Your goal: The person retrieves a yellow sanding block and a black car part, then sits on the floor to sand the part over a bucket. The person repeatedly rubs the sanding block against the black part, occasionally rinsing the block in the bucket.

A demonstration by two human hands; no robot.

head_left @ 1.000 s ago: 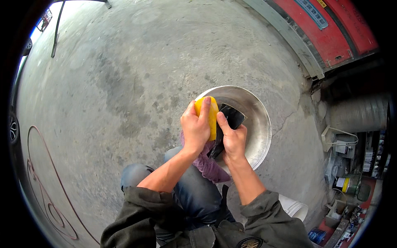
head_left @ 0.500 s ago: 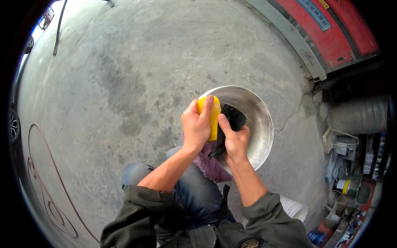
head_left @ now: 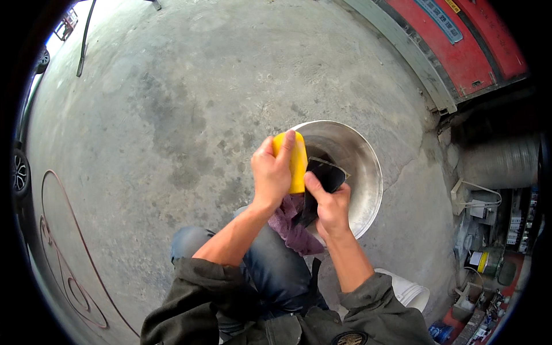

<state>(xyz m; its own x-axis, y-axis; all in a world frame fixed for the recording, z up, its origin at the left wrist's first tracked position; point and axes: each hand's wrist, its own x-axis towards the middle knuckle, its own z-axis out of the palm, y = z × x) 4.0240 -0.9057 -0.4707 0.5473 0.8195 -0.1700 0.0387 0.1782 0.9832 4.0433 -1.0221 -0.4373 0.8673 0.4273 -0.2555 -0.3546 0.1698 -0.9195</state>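
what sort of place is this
Probably a car workshop or garage, though I can't be certain: car wheels show at the left edge, and a thin hose or cable lies looped on the stained concrete floor.

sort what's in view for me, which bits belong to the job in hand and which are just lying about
In the job, it seems:
yellow block, in the left hand
black sheet, in the right hand
purple cloth
basin

Probably just lying about:
hose
white bucket
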